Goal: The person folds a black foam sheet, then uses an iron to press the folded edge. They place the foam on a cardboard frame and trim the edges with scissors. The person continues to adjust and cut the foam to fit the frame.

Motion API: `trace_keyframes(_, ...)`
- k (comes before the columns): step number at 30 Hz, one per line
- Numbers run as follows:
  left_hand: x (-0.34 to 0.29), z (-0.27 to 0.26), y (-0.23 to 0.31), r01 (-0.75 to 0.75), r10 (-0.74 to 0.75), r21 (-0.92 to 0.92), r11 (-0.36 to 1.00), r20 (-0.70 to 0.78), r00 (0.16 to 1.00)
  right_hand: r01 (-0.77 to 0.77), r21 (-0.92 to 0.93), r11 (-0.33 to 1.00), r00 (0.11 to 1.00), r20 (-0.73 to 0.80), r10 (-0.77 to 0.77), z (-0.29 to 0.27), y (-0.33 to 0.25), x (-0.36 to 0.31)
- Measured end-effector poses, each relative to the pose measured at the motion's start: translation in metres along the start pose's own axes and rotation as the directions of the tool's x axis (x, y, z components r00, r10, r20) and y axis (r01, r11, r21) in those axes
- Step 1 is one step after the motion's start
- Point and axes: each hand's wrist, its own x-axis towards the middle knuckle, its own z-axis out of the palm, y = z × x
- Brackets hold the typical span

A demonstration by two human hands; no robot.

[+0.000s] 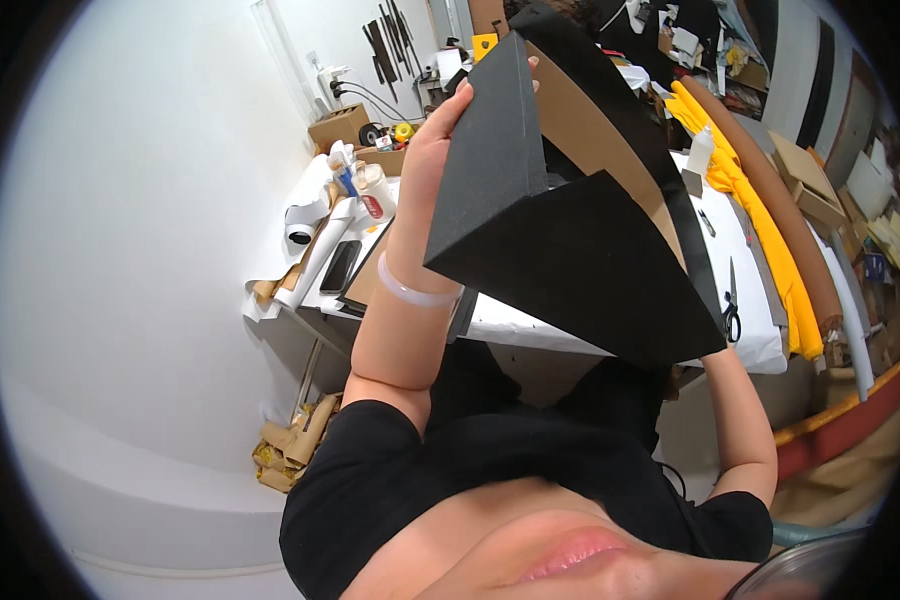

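Note:
A black box-like cardboard piece [590, 265] with brown inner walls is held up, tilted, in front of me. Its left side panel is dark grey-black, and a long curved black strip with a brown face runs along its far right. My left hand [444, 120] is closed on the upper left part, with fingertips showing at the top edges. Beyond the lower right corner only my right wrist [716, 358] shows; the box hides that hand's fingers. What they grip cannot be seen.
Behind the box stands a white-covered table [530, 322]. A phone [341, 266], paper rolls [315, 255] and a glue tub [373, 190] lie on its left. Scissors [732, 310], a white bottle [701, 150] and yellow fabric [770, 255] are at right. A white wall [160, 300] rises at left.

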Motion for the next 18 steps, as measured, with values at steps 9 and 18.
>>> trace_keyframes(9, -0.024, -0.006, -0.011, -0.112, 0.111, -0.036, 0.993, -0.03, 0.993, 0.066, -0.021, 0.998, 0.995, -0.077, -0.068, -0.001, -0.003, -0.004)
trace_keyframes(18, -0.029, 0.012, -0.025, -0.235, 0.25, 0.092, 0.968, -0.207, 0.946, 0.014, 0.0, 1.0, 0.999, -0.04, -0.014, -0.015, -0.041, -0.036)
